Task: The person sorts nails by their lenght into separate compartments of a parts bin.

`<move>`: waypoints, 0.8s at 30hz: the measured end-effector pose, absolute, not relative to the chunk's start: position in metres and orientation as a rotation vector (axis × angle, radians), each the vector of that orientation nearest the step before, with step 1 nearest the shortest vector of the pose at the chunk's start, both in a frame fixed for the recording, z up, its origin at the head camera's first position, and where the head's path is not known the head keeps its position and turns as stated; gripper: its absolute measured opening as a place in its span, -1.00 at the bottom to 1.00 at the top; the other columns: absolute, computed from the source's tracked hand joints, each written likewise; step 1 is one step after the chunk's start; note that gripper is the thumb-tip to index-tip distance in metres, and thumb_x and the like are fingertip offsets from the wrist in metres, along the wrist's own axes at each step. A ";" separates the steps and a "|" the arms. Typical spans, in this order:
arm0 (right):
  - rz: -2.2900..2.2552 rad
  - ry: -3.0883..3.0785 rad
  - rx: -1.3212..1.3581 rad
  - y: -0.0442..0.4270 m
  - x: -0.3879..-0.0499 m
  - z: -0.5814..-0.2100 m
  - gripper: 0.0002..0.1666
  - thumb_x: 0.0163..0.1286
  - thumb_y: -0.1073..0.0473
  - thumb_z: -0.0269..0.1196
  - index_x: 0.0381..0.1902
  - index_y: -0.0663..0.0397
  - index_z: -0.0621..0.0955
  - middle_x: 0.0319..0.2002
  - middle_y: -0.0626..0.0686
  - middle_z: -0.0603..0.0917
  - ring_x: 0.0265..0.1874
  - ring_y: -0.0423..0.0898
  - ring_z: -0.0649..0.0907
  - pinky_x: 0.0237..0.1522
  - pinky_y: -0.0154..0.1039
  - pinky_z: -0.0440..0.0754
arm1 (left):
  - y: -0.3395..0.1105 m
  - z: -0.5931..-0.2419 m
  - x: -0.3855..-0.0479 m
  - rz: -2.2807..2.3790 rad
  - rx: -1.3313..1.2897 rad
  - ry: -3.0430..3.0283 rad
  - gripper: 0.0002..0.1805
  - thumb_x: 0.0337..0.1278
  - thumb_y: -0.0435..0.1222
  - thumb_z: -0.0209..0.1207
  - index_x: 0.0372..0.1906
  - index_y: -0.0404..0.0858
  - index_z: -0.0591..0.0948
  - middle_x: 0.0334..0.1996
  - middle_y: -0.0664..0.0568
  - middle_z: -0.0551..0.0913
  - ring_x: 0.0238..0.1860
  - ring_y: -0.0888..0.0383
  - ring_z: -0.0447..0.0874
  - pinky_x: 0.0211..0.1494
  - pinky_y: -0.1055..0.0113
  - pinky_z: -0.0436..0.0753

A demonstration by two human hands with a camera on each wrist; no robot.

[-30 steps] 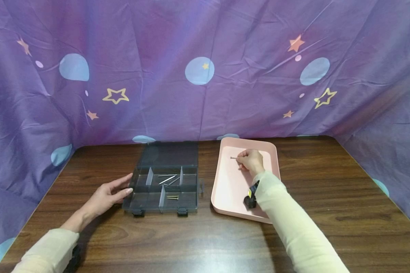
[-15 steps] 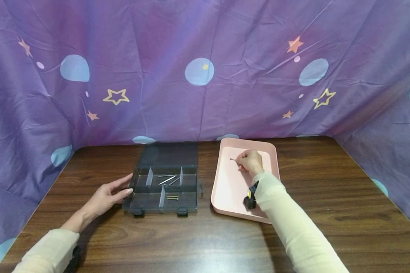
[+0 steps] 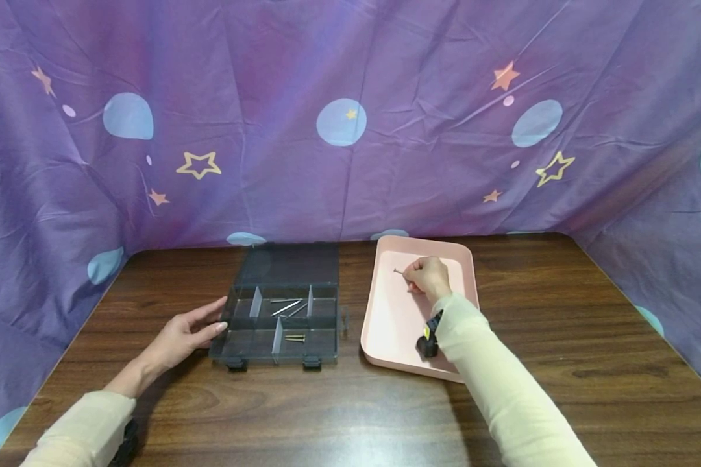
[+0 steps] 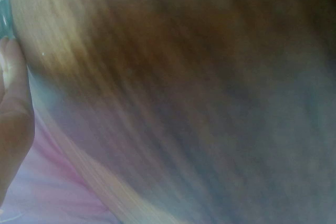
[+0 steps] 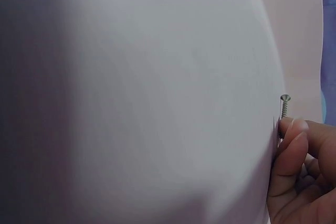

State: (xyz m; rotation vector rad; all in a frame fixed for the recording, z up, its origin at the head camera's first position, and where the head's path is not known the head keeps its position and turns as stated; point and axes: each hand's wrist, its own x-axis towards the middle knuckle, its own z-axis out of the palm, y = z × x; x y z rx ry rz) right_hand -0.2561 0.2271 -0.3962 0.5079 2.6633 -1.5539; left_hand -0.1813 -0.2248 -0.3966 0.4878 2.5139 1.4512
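My right hand point(image 3: 428, 275) is over the pink tray point(image 3: 380, 353), pinching a screw point(image 5: 285, 107) between thumb and forefinger. The screw's flat head and part of its thread stick out past the fingertips; the rest is hidden. My left hand point(image 3: 178, 340) rests against the left side of the dark see-through compartment box point(image 3: 245, 340), thumb and fingers extended. The box's lid point(image 3: 289, 264) lies back, away from me. Several silver nails point(image 3: 286, 307) lie in the back middle compartment. A few brass-coloured screws point(image 3: 295, 338) lie in the front right one.
Box and tray stand side by side on a brown wood-grain table point(image 3: 339, 415), with a narrow gap between them. Two black latches point(image 3: 312, 363) jut from the box's front edge. A purple cloth point(image 3: 280, 181) with stars and planets hangs behind and around the table.
Hardly anything differs. The pinched screw tilts slightly in the right fingertips, while my left hand, the box and the tray stay where they were.
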 end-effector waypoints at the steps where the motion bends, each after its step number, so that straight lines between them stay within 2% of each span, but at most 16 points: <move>1: -1.557 2.661 0.508 0.227 -0.256 -0.396 -0.90 0.19 0.37 0.21 -0.38 0.36 0.63 -0.84 -0.11 0.48 -0.82 -0.30 0.49 -0.72 -0.48 0.47 | -0.225 -0.397 -0.181 1.449 0.488 2.515 -0.36 0.32 -0.25 0.09 0.40 -0.37 0.19 0.25 -0.44 0.33 -0.11 0.60 0.45 -0.15 0.33 0.65; 24: -1.601 2.634 0.499 0.227 -0.255 -0.397 -0.86 0.22 0.37 0.19 -0.35 0.41 0.63 -0.84 -0.11 0.48 -0.83 -0.30 0.49 -0.72 -0.48 0.48 | -0.225 -0.397 -0.181 1.440 0.491 2.525 -0.36 0.32 -0.24 0.09 0.40 -0.38 0.19 0.24 -0.44 0.34 -0.12 0.61 0.45 -0.16 0.31 0.66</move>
